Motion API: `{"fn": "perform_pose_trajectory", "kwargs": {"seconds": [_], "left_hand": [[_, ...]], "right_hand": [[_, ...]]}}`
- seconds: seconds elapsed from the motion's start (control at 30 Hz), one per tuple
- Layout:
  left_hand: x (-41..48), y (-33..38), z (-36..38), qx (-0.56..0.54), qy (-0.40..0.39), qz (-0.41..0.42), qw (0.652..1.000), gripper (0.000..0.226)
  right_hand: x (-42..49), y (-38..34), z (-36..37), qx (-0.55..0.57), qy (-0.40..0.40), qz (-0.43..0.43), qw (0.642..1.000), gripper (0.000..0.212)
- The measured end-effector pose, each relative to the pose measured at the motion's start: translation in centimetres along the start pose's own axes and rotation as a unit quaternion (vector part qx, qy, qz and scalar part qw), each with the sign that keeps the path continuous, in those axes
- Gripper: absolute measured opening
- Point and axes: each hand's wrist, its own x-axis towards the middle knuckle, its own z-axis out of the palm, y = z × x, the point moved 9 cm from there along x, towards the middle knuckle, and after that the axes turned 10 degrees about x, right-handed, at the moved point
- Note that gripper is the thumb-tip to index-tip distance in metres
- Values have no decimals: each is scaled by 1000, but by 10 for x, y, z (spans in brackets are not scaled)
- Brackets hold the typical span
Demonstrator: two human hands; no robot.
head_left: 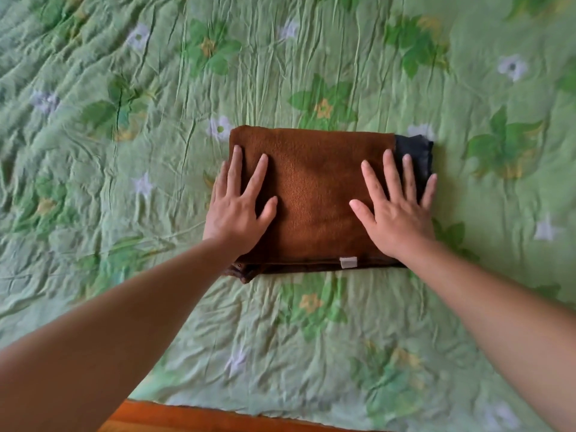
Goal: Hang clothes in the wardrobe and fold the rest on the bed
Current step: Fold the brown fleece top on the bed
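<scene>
Flat on bed [124, 182], folded brown garment [314, 194] under both hands, L hand [237, 210] & R hand [396, 213] fingers straight, pressing

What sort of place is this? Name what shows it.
Probably a bedroom: a green floral bedspread, wood at its edge, and a folded brown garment pressed flat by the left hand and right hand.

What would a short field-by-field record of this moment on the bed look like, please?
surface: green floral bedspread
item: brown folded garment, flat on the bedspread
label: small white tag on the garment's near edge
dark fabric: shows at the garment's right end; whether separate cannot be told
left hand: flat, fingers straight, on the garment's left part
right hand: flat, fingers spread, on its right part and the dark fabric
near edge: wooden strip below the bedspread
</scene>
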Motion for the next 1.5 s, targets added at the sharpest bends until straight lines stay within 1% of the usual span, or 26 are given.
{"fn": "perform_pose_trajectory", "kwargs": {"seconds": [0.07,0.1,0.13,0.2,0.23,0.3,0.37,0.4,0.43,0.47,0.5,0.53,0.57,0.63,0.7,0.77,0.83,0.93,1.03,1.23,1.4,1.5], "left_hand": [[1,0,-2,-30,1,-2,1000,74],[0,-2,-5,-57,-8,-12,998,74],[-3,-4,-8,-96,-16,-25,995,75],[-9,-12,-18,-190,-12,-68,979,75],[-11,-19,-23,-243,-15,-98,965,73],[-13,-29,-28,-356,-54,-146,922,67],[-12,-31,-29,-452,-115,-157,870,66],[-11,-28,-30,-477,-146,-148,854,66],[-10,-25,-31,-488,-173,-131,846,67],[-9,-21,-32,-487,-192,-111,844,68],[-9,-17,-34,-480,-202,-96,848,68],[-8,-14,-38,-466,-204,-90,856,68],[-7,-11,-44,-444,-198,-89,869,67],[-2,-5,-65,-379,-169,-80,906,59],[5,8,-97,-320,-145,-61,934,49],[13,24,-136,-266,-148,-38,952,42],[20,45,-180,-212,-171,-6,962,42],[24,84,-258,-144,-184,41,971,47],[17,133,-341,-97,-173,95,975,55],[-15,242,-489,-9,-145,189,971,57],[-70,345,-576,80,-128,258,954,57],[-113,407,-612,103,-128,280,946,56]], "right_hand": [[1,-2,-3,36,32,1,999,73],[-2,1,-8,84,59,15,995,73],[-7,7,-17,151,96,42,983,72],[-21,30,-25,297,164,124,932,65],[-27,39,-24,355,168,166,904,61],[-29,51,-23,458,124,211,855,54],[-22,56,-24,547,40,221,807,48],[-18,58,-24,578,-8,219,786,48],[-15,59,-25,594,-48,210,775,49],[-14,57,-26,598,-76,201,772,51],[-14,54,-29,588,-87,190,782,52],[-15,49,-35,567,-82,177,800,50],[-17,45,-44,537,-60,163,826,48],[-22,24,-68,480,-17,121,869,45],[-29,2,-99,429,-8,82,900,42],[-39,-9,-140,361,-10,79,929,37],[-52,-16,-197,304,2,87,949,34],[-79,-25,-288,294,6,96,951,33],[-116,-25,-372,299,6,111,948,37],[-211,3,-512,286,44,183,939,44],[-312,23,-611,238,65,203,947,47],[-386,47,-653,236,99,218,942,46]]}}
